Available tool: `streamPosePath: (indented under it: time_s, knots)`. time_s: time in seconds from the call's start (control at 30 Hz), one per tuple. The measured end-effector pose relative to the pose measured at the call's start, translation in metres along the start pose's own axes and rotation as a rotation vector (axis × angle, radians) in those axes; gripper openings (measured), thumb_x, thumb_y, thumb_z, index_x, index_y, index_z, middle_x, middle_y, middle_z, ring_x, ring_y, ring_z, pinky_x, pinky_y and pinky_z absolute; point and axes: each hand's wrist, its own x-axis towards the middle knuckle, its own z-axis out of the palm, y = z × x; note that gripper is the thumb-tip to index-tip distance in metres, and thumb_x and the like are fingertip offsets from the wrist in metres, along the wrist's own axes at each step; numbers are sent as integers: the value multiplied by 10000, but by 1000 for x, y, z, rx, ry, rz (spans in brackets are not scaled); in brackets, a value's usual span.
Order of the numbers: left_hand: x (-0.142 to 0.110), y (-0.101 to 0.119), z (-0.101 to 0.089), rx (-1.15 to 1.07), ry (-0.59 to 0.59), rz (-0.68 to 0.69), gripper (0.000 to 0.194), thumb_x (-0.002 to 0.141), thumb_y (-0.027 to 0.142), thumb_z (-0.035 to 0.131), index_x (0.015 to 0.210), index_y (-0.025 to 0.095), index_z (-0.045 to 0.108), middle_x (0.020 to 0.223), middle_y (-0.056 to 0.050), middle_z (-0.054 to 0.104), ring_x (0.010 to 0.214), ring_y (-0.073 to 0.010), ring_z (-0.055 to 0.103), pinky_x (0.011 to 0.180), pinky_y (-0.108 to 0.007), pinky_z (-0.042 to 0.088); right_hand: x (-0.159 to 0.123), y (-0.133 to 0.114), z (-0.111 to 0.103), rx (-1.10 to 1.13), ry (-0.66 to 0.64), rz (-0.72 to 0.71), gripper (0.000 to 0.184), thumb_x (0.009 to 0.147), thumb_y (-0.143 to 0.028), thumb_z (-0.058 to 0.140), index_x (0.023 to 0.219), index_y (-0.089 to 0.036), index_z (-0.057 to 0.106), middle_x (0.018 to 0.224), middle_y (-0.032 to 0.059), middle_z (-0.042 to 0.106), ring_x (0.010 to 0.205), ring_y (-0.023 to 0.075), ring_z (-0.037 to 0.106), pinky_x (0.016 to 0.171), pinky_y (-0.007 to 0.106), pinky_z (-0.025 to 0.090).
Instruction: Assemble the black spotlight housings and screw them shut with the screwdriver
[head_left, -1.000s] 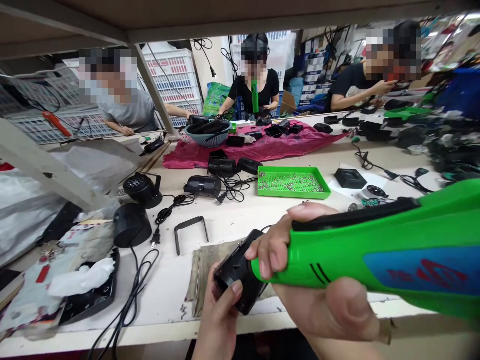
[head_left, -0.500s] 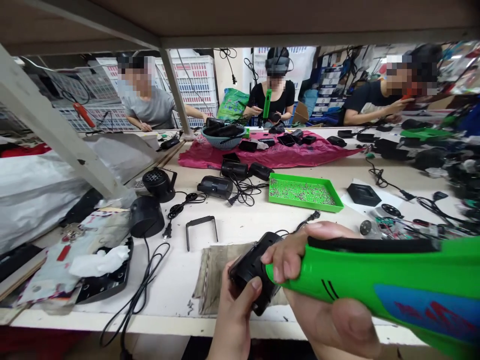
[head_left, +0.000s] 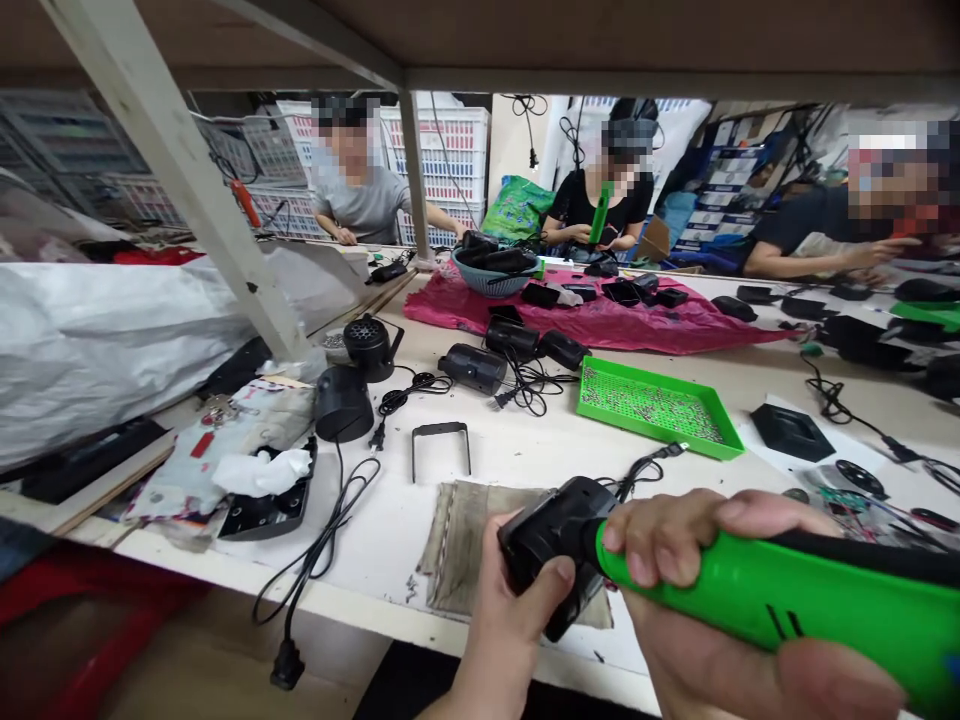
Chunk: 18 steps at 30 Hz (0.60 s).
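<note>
My left hand (head_left: 510, 615) is closed around a black plastic lamp-like housing (head_left: 566, 515), its thumb pressed along the near side. A green electric screwdriver (head_left: 817, 600) lies in the grip of my right hand (head_left: 675, 535), with the fingers wrapped over its front end. The screwdriver's dark nose meets the side of the housing; the bit and any screw are hidden. Under the housing is a worn grey-brown cloth pad (head_left: 469, 530). A black U-shaped bracket (head_left: 440, 430) stands on the table just beyond the pad.
A green tray (head_left: 652, 405) of small screws lies ahead. Black housings (head_left: 472, 368) with cords sit left of it. A black cord with plug (head_left: 286, 660) hangs over the table edge. A slanted white post (head_left: 187, 180) rises at left. Several co-workers sit opposite.
The camera view has turned, so the table's things appear farther right and tilted. The screwdriver's dark nose now shows between its green body and the housing. Both hands keep their holds.
</note>
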Motion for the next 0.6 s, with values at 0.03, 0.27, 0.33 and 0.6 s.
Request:
streamPosePath:
  time_s: [0.03, 0.27, 0.33, 0.6]
  knots:
    - [0, 0, -1, -5, 2, 3, 459, 636, 362, 779, 1003, 207, 551, 868, -3, 668, 842, -178, 558, 797, -295, 411, 0, 2, 0, -8, -11, -4, 392, 735, -580, 690, 916, -245, 596, 588, -60, 557, 454, 119, 492, 497, 309, 468]
    - [0, -3, -5, -1, 14, -17, 410, 620, 329, 775, 956, 211, 571, 843, -3, 668, 830, -188, 580, 793, -299, 428, 11, 9, 1, 22, 44, 84, 379, 649, -550, 683, 806, -217, 597, 494, -75, 502, 371, 105, 428, 405, 263, 421]
    - [4, -7, -3, -63, 49, -73, 429, 593, 349, 793, 942, 213, 584, 833, -10, 675, 821, -199, 603, 784, -309, 451, 10, 13, 7, -24, 45, 83, 408, 652, -556, 701, 866, -223, 601, 518, -69, 526, 391, 112, 449, 432, 270, 433]
    - [32, -39, -12, -239, 68, -187, 638, 447, 501, 870, 957, 196, 639, 787, -53, 707, 785, -243, 654, 750, -337, 485, 17, 26, 19, -99, -39, 288, 865, 544, -934, 425, 1033, -234, 557, 673, -17, 567, 544, 156, 510, 599, 340, 474]
